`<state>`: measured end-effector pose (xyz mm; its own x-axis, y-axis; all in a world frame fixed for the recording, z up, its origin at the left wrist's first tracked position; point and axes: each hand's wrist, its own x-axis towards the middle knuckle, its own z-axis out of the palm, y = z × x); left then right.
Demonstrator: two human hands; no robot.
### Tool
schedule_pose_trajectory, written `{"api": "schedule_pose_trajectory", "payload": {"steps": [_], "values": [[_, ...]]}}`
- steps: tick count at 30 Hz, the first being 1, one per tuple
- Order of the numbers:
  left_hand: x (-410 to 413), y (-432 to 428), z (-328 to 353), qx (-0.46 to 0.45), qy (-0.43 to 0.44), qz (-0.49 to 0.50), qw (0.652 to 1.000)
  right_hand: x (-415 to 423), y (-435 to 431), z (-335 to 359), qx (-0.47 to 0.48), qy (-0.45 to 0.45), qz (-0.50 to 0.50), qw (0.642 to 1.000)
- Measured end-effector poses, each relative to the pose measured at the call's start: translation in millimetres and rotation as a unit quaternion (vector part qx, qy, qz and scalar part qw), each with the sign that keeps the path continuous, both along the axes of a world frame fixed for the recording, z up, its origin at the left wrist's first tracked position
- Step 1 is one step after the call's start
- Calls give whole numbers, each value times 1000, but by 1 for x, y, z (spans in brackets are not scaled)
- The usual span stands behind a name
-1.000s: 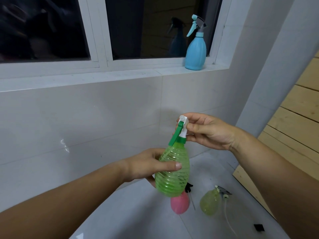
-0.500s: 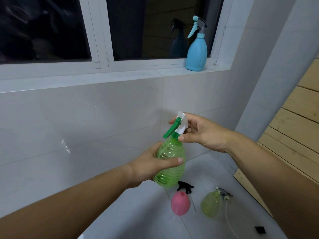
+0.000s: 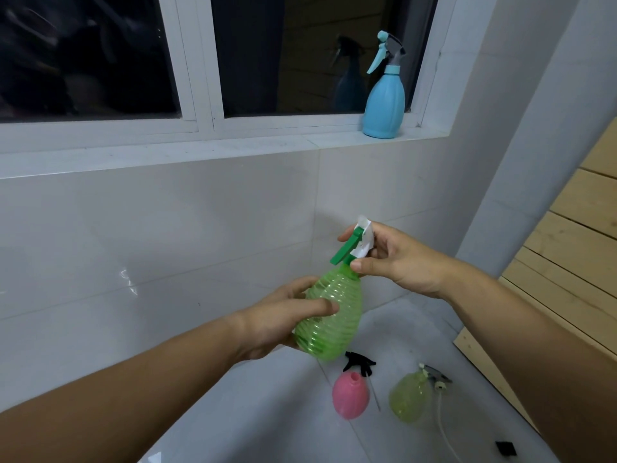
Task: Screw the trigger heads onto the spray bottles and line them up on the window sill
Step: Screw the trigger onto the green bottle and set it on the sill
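I hold a ribbed green spray bottle point(image 3: 334, 315) in mid-air below the window sill point(image 3: 233, 147). My left hand point(image 3: 283, 315) wraps around its body. On its neck sits a green and white trigger head point(image 3: 355, 243), pinched by my right hand point(image 3: 394, 259) with the green lever pointing left. A blue spray bottle point(image 3: 384, 101) with its head on stands at the sill's right end. On the floor lie a pink bottle point(image 3: 350, 394) beside a loose black trigger head point(image 3: 360, 362), and a yellow-green bottle point(image 3: 410, 397) next to a grey trigger head point(image 3: 437, 379).
A white tiled wall point(image 3: 167, 245) runs below the sill. Wooden panelling point(image 3: 574, 255) stands at the right. A small black piece point(image 3: 505, 447) lies on the tiled floor near the bottom right. Dark window panes reflect the blue bottle.
The green bottle has risen slightly and tilted. My right hand has turned the trigger head, so the green lever now swings out further to the left.
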<state>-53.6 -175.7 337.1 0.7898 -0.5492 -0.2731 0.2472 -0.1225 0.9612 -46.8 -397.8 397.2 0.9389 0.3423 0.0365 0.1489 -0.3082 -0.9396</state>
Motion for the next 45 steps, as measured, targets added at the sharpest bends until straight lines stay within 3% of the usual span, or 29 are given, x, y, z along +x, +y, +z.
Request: {"api": "schedule_pose_trajectory", "payload": {"steps": [5,8,14,24,31,36,42,45], "values": [[1,-2,1,8,-41,26,999,0,-2,1,-12,1,5,1000],[0,-5,0,-8,-33,37,999,2,-3,-2,40,7,4,999],[-2,-5,-1,5,-42,37,998,4,-2,-8,26,-4,17,1000],[-3,-3,-4,12,-11,-3,1000,3,-7,-8,96,48,82,991],[-8,-3,-6,-5,11,-31,999,1,-8,-2,50,49,116,991],[-10,-6,-3,-14,13,-29,999,-2,0,-3,8,-7,55,998],[-12,-4,0,-14,9,-22,1000,-3,2,0,71,17,88,993],[-13,-5,0,-10,9,-24,1000,-5,3,3,48,11,92,995]]}}
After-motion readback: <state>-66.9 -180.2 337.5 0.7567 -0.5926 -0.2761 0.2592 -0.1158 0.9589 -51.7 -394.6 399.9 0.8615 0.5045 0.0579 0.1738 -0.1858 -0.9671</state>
